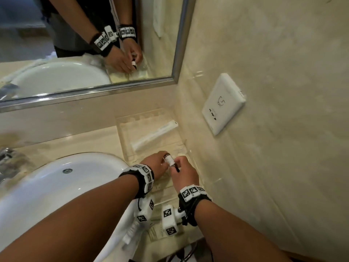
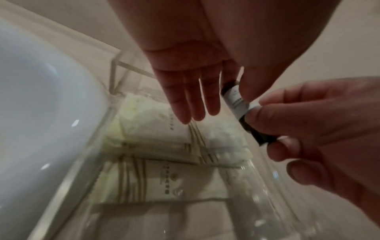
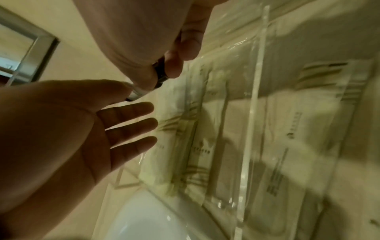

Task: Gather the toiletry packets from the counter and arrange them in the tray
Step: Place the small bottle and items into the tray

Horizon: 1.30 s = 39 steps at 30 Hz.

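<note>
Both hands meet over a clear acrylic tray [image 1: 130,120] beside the wall. Between them is a small dark bottle [image 1: 170,160] with a white label. My left hand [image 1: 162,159] pinches its upper end between thumb and forefinger [image 2: 238,84], the other fingers [image 2: 191,104] straight. My right hand [image 1: 177,165] pinches the bottle's lower part [image 2: 252,120]. Cream toiletry packets [image 2: 156,129] with gold stripes lie flat in the tray's near compartments [image 3: 185,146]. A long white packet [image 1: 156,134] lies in the far compartment. Another packet [image 1: 156,233] lies on the counter by the front edge.
A white sink basin [image 1: 56,186] borders the tray on the left, with a chrome tap [image 1: 5,154] at the far left. A framed mirror [image 1: 85,44] hangs behind. The marble wall on the right carries a white socket plate [image 1: 222,103].
</note>
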Each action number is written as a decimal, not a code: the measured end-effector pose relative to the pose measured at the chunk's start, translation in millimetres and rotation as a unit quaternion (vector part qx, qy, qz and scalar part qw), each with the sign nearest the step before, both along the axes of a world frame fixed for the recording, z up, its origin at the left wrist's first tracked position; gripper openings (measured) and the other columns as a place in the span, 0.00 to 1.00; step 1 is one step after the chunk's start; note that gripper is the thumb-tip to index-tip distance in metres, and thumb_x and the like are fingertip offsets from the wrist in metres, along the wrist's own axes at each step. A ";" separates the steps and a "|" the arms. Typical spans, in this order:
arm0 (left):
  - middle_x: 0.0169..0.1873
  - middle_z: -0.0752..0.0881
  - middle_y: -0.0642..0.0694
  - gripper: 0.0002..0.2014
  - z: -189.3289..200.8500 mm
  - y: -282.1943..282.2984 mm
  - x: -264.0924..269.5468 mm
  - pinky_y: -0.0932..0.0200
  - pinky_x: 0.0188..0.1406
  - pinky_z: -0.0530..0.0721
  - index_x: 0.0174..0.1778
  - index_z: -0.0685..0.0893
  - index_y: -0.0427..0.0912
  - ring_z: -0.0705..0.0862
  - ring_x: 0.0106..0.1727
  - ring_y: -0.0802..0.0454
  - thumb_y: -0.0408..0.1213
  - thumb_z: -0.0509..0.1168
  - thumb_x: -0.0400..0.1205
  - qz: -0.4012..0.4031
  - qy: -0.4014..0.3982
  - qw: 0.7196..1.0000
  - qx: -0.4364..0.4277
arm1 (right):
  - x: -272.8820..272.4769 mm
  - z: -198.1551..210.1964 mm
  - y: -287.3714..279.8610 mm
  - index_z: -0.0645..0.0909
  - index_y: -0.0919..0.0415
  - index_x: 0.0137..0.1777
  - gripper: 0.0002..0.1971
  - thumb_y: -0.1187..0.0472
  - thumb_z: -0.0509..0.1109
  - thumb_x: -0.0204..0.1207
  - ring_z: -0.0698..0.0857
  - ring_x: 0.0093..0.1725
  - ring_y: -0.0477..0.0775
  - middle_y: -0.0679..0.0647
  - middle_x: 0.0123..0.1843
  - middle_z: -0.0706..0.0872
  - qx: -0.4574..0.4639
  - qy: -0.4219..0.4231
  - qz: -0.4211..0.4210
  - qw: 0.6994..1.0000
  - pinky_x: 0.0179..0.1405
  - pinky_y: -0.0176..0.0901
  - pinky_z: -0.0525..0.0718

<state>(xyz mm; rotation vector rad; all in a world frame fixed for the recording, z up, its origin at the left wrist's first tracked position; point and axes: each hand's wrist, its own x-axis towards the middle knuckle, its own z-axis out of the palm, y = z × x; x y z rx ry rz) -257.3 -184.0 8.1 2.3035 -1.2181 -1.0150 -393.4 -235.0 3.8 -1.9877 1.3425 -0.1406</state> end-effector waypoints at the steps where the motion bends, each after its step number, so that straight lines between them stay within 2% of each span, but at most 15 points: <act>1: 0.69 0.81 0.44 0.25 -1.3 -4.6 -6.7 0.50 0.64 0.80 0.78 0.70 0.50 0.81 0.65 0.43 0.45 0.62 0.83 -0.022 -0.014 1.000 0.013 | -6.1 -1.8 -3.9 0.76 0.45 0.58 0.08 0.52 0.69 0.81 0.86 0.46 0.53 0.44 0.50 0.88 -0.004 0.008 -0.015 1.000 0.43 0.44 0.79; 4: 0.75 0.73 0.43 0.29 -4.6 -14.4 -22.1 0.45 0.68 0.77 0.80 0.67 0.50 0.74 0.72 0.39 0.47 0.63 0.81 -0.087 -0.089 0.992 0.031 | -18.0 -8.2 -14.2 0.73 0.46 0.50 0.04 0.54 0.66 0.81 0.83 0.41 0.54 0.46 0.44 0.86 -0.016 0.031 -0.052 0.998 0.38 0.45 0.75; 6: 0.79 0.68 0.43 0.29 -7.8 -17.8 -29.7 0.45 0.72 0.74 0.80 0.67 0.49 0.68 0.76 0.39 0.48 0.63 0.81 -0.140 -0.133 0.980 0.040 | -23.2 -12.6 -18.6 0.72 0.47 0.45 0.05 0.56 0.65 0.81 0.81 0.40 0.54 0.47 0.42 0.84 -0.020 0.043 -0.067 0.997 0.38 0.45 0.74; 9: 0.83 0.59 0.45 0.30 -13.8 -18.9 -36.0 0.43 0.77 0.70 0.80 0.69 0.50 0.58 0.82 0.39 0.47 0.64 0.80 -0.204 -0.155 0.964 0.072 | -25.7 -16.4 -23.5 0.72 0.46 0.41 0.08 0.58 0.64 0.81 0.78 0.42 0.55 0.49 0.45 0.82 -0.023 0.068 -0.088 0.994 0.41 0.44 0.73; 12: 0.84 0.56 0.45 0.29 -20.4 -18.1 -41.5 0.42 0.76 0.71 0.78 0.71 0.51 0.57 0.82 0.39 0.48 0.65 0.79 -0.233 -0.165 0.954 0.093 | -22.7 -20.9 -26.7 0.72 0.46 0.40 0.09 0.59 0.64 0.81 0.79 0.41 0.55 0.51 0.49 0.84 -0.020 0.087 -0.086 0.992 0.42 0.44 0.76; 15: 0.83 0.57 0.44 0.28 -24.4 -17.2 -43.6 0.42 0.74 0.73 0.76 0.74 0.50 0.58 0.81 0.39 0.49 0.66 0.79 -0.249 -0.175 0.947 0.101 | -18.7 -22.0 -30.2 0.78 0.47 0.51 0.06 0.61 0.64 0.81 0.80 0.44 0.55 0.53 0.56 0.83 -0.004 0.100 -0.074 0.992 0.48 0.43 0.79; 17: 0.82 0.59 0.43 0.27 -26.5 -17.2 -42.4 0.42 0.73 0.74 0.74 0.76 0.48 0.59 0.80 0.39 0.49 0.66 0.78 -0.255 -0.183 0.944 0.101 | -15.7 -20.6 -33.4 0.80 0.49 0.61 0.12 0.63 0.64 0.82 0.84 0.53 0.57 0.55 0.62 0.82 0.011 0.117 -0.058 0.991 0.53 0.44 0.79; 20: 0.83 0.57 0.42 0.26 -28.7 -17.8 -40.9 0.43 0.75 0.73 0.73 0.78 0.46 0.59 0.80 0.38 0.48 0.66 0.78 -0.261 -0.186 0.942 0.094 | -13.1 -19.9 -34.9 0.77 0.51 0.73 0.21 0.64 0.64 0.82 0.84 0.64 0.56 0.54 0.72 0.75 0.017 0.138 -0.022 0.990 0.61 0.42 0.78; 22: 0.84 0.56 0.42 0.26 -29.0 -18.2 -40.7 0.44 0.77 0.71 0.73 0.79 0.45 0.57 0.81 0.38 0.48 0.66 0.78 -0.262 -0.185 0.943 0.087 | -12.0 -22.1 -32.1 0.75 0.54 0.76 0.22 0.63 0.65 0.81 0.82 0.68 0.55 0.53 0.77 0.71 0.007 0.141 0.000 0.990 0.63 0.42 0.79; 25: 0.84 0.55 0.42 0.25 -29.3 -18.2 -40.2 0.44 0.78 0.70 0.73 0.79 0.46 0.56 0.82 0.38 0.47 0.66 0.79 -0.265 -0.181 0.943 0.088 | -9.2 -27.4 -25.6 0.72 0.56 0.79 0.24 0.62 0.63 0.83 0.72 0.78 0.49 0.50 0.83 0.65 0.000 0.161 0.033 0.986 0.68 0.45 0.79; 29: 0.84 0.56 0.41 0.27 -29.1 -16.3 -38.0 0.46 0.78 0.69 0.75 0.77 0.46 0.58 0.81 0.38 0.48 0.65 0.79 -0.273 -0.183 0.941 0.082 | -3.7 -29.4 -19.4 0.71 0.58 0.81 0.25 0.60 0.63 0.83 0.73 0.77 0.61 0.55 0.83 0.64 0.015 0.155 0.052 0.986 0.68 0.50 0.77; 33: 0.84 0.56 0.42 0.27 -28.0 -13.4 -36.8 0.46 0.79 0.67 0.77 0.76 0.46 0.58 0.81 0.38 0.46 0.64 0.80 -0.272 -0.178 0.943 0.075 | -2.4 -31.4 -23.4 0.71 0.59 0.81 0.27 0.62 0.65 0.81 0.72 0.78 0.64 0.57 0.84 0.62 0.033 0.139 0.062 0.988 0.70 0.54 0.76; 35: 0.84 0.56 0.42 0.27 -27.4 -12.8 -37.1 0.46 0.79 0.67 0.76 0.77 0.45 0.57 0.81 0.38 0.47 0.65 0.80 -0.274 -0.176 0.942 0.078 | -3.2 -31.3 -28.5 0.69 0.58 0.82 0.30 0.65 0.67 0.78 0.71 0.79 0.60 0.54 0.87 0.58 0.049 0.120 0.061 0.990 0.75 0.52 0.75; 37: 0.85 0.55 0.42 0.28 -26.5 -12.3 -36.5 0.45 0.79 0.67 0.76 0.76 0.44 0.57 0.82 0.38 0.48 0.66 0.80 -0.278 -0.179 0.940 0.079 | -4.8 -29.3 -32.1 0.65 0.56 0.85 0.34 0.67 0.66 0.78 0.69 0.81 0.53 0.48 0.89 0.52 0.069 0.121 0.065 0.988 0.78 0.45 0.72; 39: 0.85 0.54 0.42 0.28 -27.2 -12.9 -36.1 0.46 0.79 0.66 0.76 0.77 0.43 0.56 0.82 0.38 0.48 0.66 0.80 -0.278 -0.182 0.940 0.077 | -7.5 -26.6 -32.6 0.62 0.53 0.86 0.36 0.66 0.65 0.78 0.69 0.82 0.50 0.45 0.90 0.49 0.064 0.128 0.058 0.988 0.77 0.43 0.72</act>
